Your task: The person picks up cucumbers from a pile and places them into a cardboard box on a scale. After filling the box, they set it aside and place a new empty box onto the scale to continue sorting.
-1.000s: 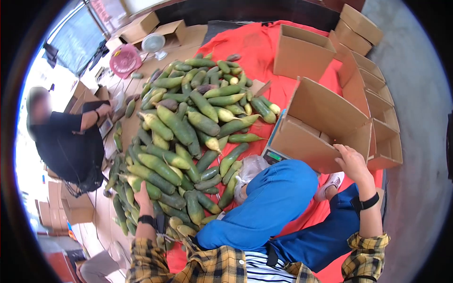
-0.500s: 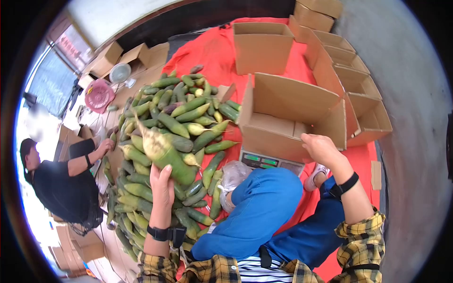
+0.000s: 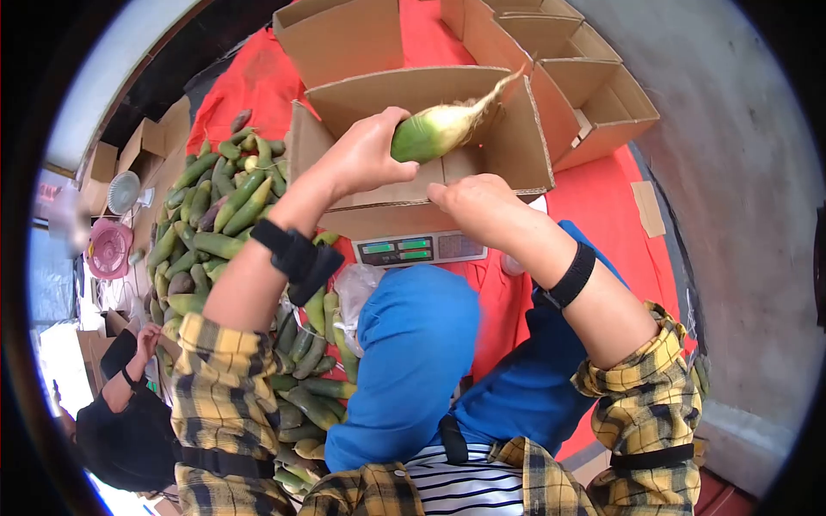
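Note:
A large green and white radish [image 3: 434, 131] with a long thin root is held above an open cardboard box [image 3: 387, 219]. My left hand [image 3: 372, 153] is wrapped round its green end, and the root points up to the right. My right hand [image 3: 477, 199] is at the box's front edge, its fingers closed on the cardboard rim. Under the box sits a scale [image 3: 419, 249] with lit green displays. The part of the box floor that shows holds nothing.
Many green radishes [image 3: 237, 202] are piled at the left. More open boxes [image 3: 602, 103] stand at the back right and behind [image 3: 340, 39]. Another person [image 3: 129, 439] sits at the lower left. A pink basket [image 3: 110, 248] and a fan [image 3: 125, 192] are beyond the pile.
My left hand has carried the radish from over the pile to above the box. My right hand remains at the box rim. The view has turned to the right.

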{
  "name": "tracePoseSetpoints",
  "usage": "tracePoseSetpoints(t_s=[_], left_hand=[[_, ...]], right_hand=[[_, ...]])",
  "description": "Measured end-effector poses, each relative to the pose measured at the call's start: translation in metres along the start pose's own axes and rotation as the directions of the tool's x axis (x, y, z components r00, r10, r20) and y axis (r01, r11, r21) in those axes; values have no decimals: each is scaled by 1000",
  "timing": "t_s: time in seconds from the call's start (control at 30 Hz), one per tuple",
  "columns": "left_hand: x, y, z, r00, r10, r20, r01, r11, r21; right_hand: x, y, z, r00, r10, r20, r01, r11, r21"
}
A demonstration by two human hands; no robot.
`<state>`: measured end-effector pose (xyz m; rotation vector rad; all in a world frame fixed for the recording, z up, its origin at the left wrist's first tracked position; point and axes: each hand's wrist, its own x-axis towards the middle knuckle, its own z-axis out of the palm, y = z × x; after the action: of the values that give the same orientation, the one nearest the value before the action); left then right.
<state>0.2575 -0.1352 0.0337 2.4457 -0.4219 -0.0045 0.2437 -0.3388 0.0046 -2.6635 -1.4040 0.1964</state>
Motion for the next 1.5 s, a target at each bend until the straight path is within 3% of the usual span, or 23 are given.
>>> tracePoseSetpoints(t_s=[0.03, 0.07, 0.17, 0.33, 0.4, 0.47, 0.53, 0.6, 0.67, 0.77, 0.87, 0.93, 1.07, 1.2, 1.27, 1.3, 1.4, 1.43, 1.47, 1.5], left_hand=[[7, -6, 4, 985, -68, 155, 60, 996, 58], [11, -11, 9, 985, -67, 160, 59, 997, 50], [16, -22, 20, 921, -72, 382, 2, 984, 180], [12, -27, 31, 867, -47, 496, -62, 978, 201], [11, -25, 27, 954, 62, 294, -53, 998, -39], [8, -20, 13, 967, 43, 250, -32, 998, -47], [-8, -6, -10, 997, 34, 67, -24, 990, -141], [-36, 4, -37, 998, 24, -62, -33, 990, -136], [-76, 2, -59, 982, -32, -188, 9, 992, -124], [-156, -27, -68, 923, -270, -273, 218, 954, -205], [-261, -83, -31, 785, -559, -266, 492, 824, -282], [-334, -116, 13, 691, -685, -232, 656, 729, -195], [-425, -125, 99, 469, -882, 50, 869, 450, -205], [-438, -139, 157, 466, -875, 134, 867, 421, -267], [-429, -149, 179, 530, -827, 188, 848, 512, -137], [-425, -156, 190, 467, -834, 292, 884, 446, -141], [-414, -160, 220, 459, -843, 279, 888, 449, -103], [-405, -156, 221, 408, -846, 342, 910, 405, -84], [-405, -158, 231, 409, -845, 345, 910, 405, -89], [-409, -165, 250, 409, -881, 239, 912, 400, -85]], right_hand=[[0, -1, 1, 1000, 2, 7, -2, 1000, -25], [1, -2, 3, 1000, 2, 13, -1, 999, -51], [0, -2, 7, 1000, 1, 11, -1, 999, -51], [0, -3, 4, 999, -35, -31, 35, 999, 4], [0, -3, -1, 1000, -13, -1, 13, 1000, 1], [0, -4, -3, 999, -27, 45, 26, 1000, 6], [0, -5, -3, 993, 6, 117, -6, 1000, -7], [-2, -6, -3, 998, 12, 65, -10, 999, -36], [3, 1, 5, 998, 21, 62, -18, 999, -50], [3, 3, -1, 999, -4, 40, 6, 1000, -25], [3, 2, 1, 1000, -18, 11, 18, 1000, -12], [3, -2, -3, 999, -29, 18, 28, 999, 19], [2, -9, -9, 996, 34, 88, -28, 998, -62], [5, -11, -14, 993, 64, 102, -57, 996, -62], [6, -12, -14, 992, 80, 100, -75, 996, -50], [6, -10, -12, 994, 72, 86, -69, 997, -41], [6, -10, -13, 994, 73, 79, -70, 997, -44], [7, -12, -14, 994, 77, 77, -74, 996, -47], [7, -11, -13, 994, 77, 80, -73, 996, -51], [7, -11, -13, 995, 69, 72, -66, 997, -51]])
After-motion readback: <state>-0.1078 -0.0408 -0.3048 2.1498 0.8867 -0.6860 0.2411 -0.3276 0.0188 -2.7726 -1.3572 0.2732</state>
